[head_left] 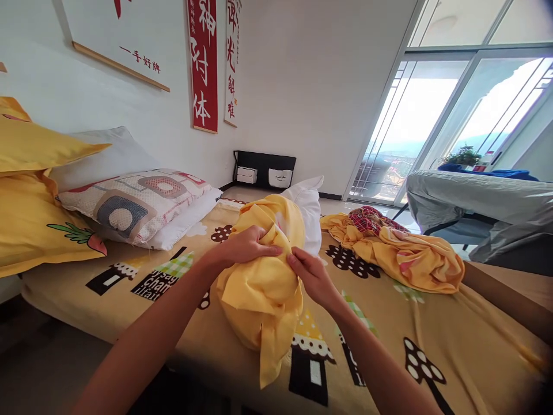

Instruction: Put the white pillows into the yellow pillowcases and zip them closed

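both our left hand [245, 244] and right hand [314, 279] pinch bunched yellow cloth [259, 288]. we seem to be gathering its folds; next likely needs steady grips.

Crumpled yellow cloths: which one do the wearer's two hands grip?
The middle cloth, pinched by left hand and right hand; the cloth farther right lies apart, against red plaid fabric.

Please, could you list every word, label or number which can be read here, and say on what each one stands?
"一手好牌": large white wall scroll.
"神附体": red scroll; its small side characters are too small to read.
"光解难": narrow white scroll; the character above is uncertain.
"cham": printed bedcover; I cannot read the neighbouring lines surely.
Unreadable, too small: dark print on the white item on the black rack.
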A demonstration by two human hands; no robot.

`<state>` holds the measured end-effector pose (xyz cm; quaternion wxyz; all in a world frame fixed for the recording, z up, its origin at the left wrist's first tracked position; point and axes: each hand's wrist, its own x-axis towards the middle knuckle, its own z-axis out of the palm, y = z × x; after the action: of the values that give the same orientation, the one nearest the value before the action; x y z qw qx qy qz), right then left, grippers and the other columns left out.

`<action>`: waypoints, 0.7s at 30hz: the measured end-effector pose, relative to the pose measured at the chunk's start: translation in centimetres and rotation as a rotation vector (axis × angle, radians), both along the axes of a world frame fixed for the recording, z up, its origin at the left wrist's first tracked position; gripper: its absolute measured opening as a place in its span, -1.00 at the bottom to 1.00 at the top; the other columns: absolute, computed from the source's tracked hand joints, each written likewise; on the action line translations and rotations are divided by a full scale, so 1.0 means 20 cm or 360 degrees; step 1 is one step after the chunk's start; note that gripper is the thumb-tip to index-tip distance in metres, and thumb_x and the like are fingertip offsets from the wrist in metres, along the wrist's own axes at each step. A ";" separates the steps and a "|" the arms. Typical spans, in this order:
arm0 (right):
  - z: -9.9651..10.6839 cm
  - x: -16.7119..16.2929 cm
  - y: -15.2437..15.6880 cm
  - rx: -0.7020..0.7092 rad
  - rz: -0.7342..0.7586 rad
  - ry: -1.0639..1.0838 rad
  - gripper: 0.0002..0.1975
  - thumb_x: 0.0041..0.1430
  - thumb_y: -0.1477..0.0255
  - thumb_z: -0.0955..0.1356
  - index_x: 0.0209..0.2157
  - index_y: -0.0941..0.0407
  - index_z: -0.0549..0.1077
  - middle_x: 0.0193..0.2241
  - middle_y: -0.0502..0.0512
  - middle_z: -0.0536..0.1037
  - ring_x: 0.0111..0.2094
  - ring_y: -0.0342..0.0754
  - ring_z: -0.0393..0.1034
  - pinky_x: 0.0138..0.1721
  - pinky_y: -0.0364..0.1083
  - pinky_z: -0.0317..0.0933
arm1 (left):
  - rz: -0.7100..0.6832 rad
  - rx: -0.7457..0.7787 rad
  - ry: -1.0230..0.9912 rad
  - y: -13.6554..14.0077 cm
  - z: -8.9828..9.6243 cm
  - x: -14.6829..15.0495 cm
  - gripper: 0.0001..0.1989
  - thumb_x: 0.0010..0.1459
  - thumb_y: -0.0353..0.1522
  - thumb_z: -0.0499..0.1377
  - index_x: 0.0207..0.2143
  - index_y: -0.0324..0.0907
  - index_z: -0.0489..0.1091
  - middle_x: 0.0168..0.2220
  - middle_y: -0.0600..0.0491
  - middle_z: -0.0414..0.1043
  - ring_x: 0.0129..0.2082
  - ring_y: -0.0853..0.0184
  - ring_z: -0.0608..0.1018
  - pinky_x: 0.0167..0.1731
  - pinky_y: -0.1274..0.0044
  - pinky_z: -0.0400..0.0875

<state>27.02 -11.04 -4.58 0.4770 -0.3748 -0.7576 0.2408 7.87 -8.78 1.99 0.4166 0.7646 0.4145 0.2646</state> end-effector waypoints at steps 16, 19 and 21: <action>0.20 0.14 -0.19 0.0510 -0.0141 -0.0402 -0.88 0.19 0.33 0.31 -0.32 0.07 0.42 -0.34 0.09 0.45 -0.37 -0.12 0.29 -0.32 -0.09 0.22 | -0.0551 0.0281 0.0278 -0.12 -0.02 0.12 -0.68 -0.04 -0.17 0.26 -0.54 -0.23 0.28 -0.57 0.16 0.21 -0.59 0.50 0.27 -0.66 0.63 0.07; 0.21 0.17 -0.24 0.0410 -0.0017 -0.0605 -0.86 0.19 0.32 0.31 -0.39 0.07 0.40 -0.40 0.08 0.45 -0.36 -0.09 0.30 -0.33 -0.09 0.24 | -0.0793 0.0344 0.0285 -0.14 -0.08 0.20 -0.67 0.01 -0.17 0.23 -0.56 -0.21 0.23 -0.60 0.19 0.15 -0.60 0.50 0.24 -0.63 0.61 0.09; 0.21 0.22 -0.26 0.0357 0.0010 -0.0669 -0.85 0.19 0.33 0.31 -0.42 0.08 0.40 -0.45 0.07 0.44 -0.38 -0.09 0.30 -0.35 -0.09 0.24 | -0.0873 0.0303 0.0247 -0.17 -0.13 0.25 -0.62 0.11 -0.14 0.14 -0.60 -0.20 0.18 -0.62 0.18 0.11 -0.61 0.49 0.22 -0.62 0.59 0.09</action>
<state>31.50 -16.30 -0.47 0.3467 -0.3591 -0.8634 0.0732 12.83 -12.12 -0.59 0.3662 0.9016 0.1963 0.1207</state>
